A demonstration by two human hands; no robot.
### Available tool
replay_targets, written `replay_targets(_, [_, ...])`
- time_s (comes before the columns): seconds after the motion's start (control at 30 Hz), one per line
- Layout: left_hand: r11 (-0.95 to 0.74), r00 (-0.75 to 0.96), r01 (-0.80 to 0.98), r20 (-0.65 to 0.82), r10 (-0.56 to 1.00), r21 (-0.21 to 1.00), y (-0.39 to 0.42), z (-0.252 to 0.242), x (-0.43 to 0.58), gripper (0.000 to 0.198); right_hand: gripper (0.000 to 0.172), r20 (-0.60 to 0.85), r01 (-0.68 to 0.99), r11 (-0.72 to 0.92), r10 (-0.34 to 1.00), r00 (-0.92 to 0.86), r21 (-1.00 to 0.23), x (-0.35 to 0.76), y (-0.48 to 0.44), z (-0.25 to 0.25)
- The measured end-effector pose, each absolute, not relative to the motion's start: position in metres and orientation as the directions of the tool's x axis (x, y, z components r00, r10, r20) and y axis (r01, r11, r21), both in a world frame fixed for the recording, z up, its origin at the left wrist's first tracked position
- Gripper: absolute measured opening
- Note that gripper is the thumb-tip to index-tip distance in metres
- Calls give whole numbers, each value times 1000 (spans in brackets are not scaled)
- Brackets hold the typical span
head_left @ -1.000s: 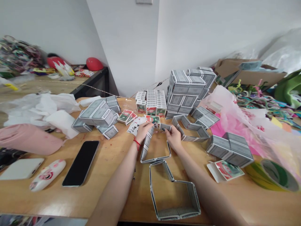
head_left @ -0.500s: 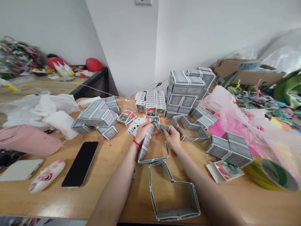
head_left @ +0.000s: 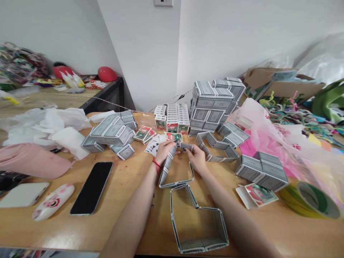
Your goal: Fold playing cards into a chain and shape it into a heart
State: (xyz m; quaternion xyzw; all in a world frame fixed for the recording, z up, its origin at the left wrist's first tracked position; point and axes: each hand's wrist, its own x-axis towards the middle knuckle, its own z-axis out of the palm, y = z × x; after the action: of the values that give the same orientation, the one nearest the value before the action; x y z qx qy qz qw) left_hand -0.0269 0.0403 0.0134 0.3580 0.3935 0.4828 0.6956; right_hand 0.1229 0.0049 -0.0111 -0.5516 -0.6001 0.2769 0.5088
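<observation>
Both hands grip a chain of joined playing cards (head_left: 167,166) that stands on edge and bends into an angular frame. My left hand (head_left: 164,150), with a red string on the wrist, pinches its upper left end. Opposite it, my right hand (head_left: 196,156) pinches the card at the other end, fingers close together. Just in front stands another folded card frame (head_left: 199,209), near the table edge. A third card frame (head_left: 217,147) is to the right of my right hand. Loose playing cards (head_left: 153,145) lie face up behind my left hand.
Card boxes (head_left: 176,118) stand in rows at the back, beside a tall stack of card-covered blocks (head_left: 211,104). More blocks sit left (head_left: 111,130) and right (head_left: 262,170). A phone (head_left: 92,187), a decorated white case (head_left: 53,201) and a tape roll (head_left: 309,200) lie around.
The held card chain has shifted very slightly to the right at its near left corner. Both hands keep their grip, and everything else stays in place.
</observation>
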Motion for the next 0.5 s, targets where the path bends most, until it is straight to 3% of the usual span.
replay_targets(0.27, [259, 214, -331, -195, 957, 907, 41, 10, -26, 33, 18, 301, 480, 233, 951, 70, -846, 122, 1, -6])
replay_targets(0.5, [227, 230, -288, -163, 960, 930, 40, 9, -26, 34, 14, 270, 369, 243, 962, 24, -897, 121, 1, -6])
